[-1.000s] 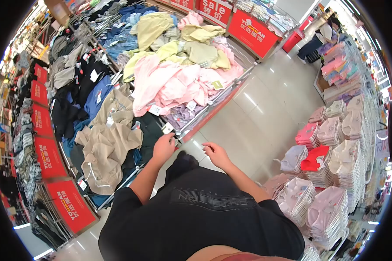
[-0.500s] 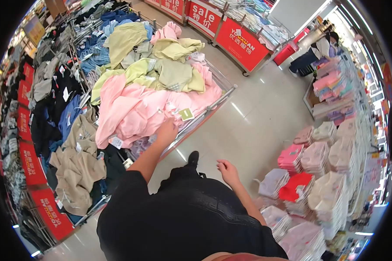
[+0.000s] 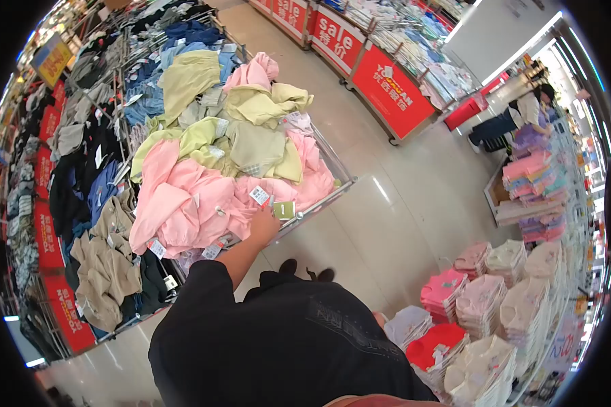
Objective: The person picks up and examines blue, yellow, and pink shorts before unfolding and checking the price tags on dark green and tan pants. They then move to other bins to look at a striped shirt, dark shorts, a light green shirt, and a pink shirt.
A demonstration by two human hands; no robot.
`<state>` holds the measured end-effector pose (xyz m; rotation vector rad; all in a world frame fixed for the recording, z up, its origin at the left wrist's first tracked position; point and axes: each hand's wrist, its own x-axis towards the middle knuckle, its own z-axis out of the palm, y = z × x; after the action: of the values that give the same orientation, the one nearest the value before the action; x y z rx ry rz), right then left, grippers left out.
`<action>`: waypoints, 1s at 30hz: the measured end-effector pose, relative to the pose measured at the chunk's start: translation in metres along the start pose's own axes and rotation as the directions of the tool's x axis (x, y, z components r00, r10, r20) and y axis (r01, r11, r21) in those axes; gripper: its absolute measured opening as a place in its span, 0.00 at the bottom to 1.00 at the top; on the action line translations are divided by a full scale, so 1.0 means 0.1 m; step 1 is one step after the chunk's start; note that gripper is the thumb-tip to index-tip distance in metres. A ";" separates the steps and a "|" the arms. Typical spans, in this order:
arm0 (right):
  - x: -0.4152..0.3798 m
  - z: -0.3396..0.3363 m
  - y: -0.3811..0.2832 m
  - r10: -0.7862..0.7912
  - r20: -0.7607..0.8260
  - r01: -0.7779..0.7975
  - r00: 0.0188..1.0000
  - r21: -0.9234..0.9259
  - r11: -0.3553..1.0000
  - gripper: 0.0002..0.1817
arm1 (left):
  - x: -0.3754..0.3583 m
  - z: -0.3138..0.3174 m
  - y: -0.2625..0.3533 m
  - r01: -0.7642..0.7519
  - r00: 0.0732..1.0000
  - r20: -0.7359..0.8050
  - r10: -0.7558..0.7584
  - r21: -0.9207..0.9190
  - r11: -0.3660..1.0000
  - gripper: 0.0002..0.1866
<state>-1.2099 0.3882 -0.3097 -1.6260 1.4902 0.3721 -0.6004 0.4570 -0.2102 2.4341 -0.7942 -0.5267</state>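
Observation:
My left hand (image 3: 265,224) is at the front right edge of a heap of pink garments (image 3: 204,193), its fingers curled together; what is between them is too small to make out. A white tag (image 3: 258,196) lies just beyond the fingers, and a green tag (image 3: 284,210) is right beside them. Sage and yellow-green garments (image 3: 254,144) lie behind the pink ones. Only a small patch of my right hand (image 3: 380,318) shows past the right side of my black shirt, near the stacked clothes; its fingers are hidden.
The rack's metal rail (image 3: 329,197) runs along the right of the heap. Folded clothes on hangers (image 3: 478,305) stand at the right. Red-signed bins (image 3: 390,91) are at the top. A person (image 3: 516,122) bends over a display at the upper right. Brown garments (image 3: 105,275) lie at left.
The view has shifted, and my body is closer to the pink heap. A white tag now shows beside my left hand. My right hand has dropped back, mostly out of sight behind my body.

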 end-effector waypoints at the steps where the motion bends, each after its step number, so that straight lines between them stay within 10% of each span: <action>1: 0.19 -0.06 0.24 -0.034 0.038 0.037 0.999 -0.094 0.995 0.20 | 0.10 0.04 -0.02 0.056 0.997 0.061 -0.054 -0.042 0.998 0.18; 5: 1.08 -0.51 0.49 -0.099 0.045 0.108 0.994 -0.285 0.952 0.20 | 0.43 0.17 0.10 0.512 0.834 0.508 -0.214 -0.570 0.642 0.19; 8: 1.88 -0.95 0.46 -0.185 -0.017 0.169 0.983 -0.336 0.927 0.20 | 0.54 0.38 0.36 0.140 0.965 0.239 -0.104 -0.141 0.980 0.21; 11: 2.71 -1.53 0.32 -0.264 -0.073 0.226 0.962 -0.334 0.915 0.20 | 0.58 0.47 0.98 0.306 0.950 0.017 -0.312 -0.256 0.917 0.21; 12: 2.95 -1.77 0.18 -0.274 -0.084 0.235 0.958 -0.313 0.920 0.20 | 0.68 0.70 0.98 0.152 0.974 -0.126 -0.191 -0.266 0.952 0.21; 18: 3.23 -3.46 -1.56 -0.055 -0.002 0.053 0.998 0.288 0.956 0.17 | 0.90 1.25 1.66 0.279 0.948 -0.112 -0.298 -0.154 0.948 0.20; 30: 4.19 -4.00 -3.32 -0.346 0.295 0.412 0.891 -0.202 0.889 0.19 | 1.12 1.18 2.16 0.504 0.822 -0.271 -0.501 -0.064 0.862 0.18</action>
<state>-0.9381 -0.2187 -0.2515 -1.9508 0.9282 0.5445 -0.6677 0.1959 -0.1997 2.6455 -0.0216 -0.3472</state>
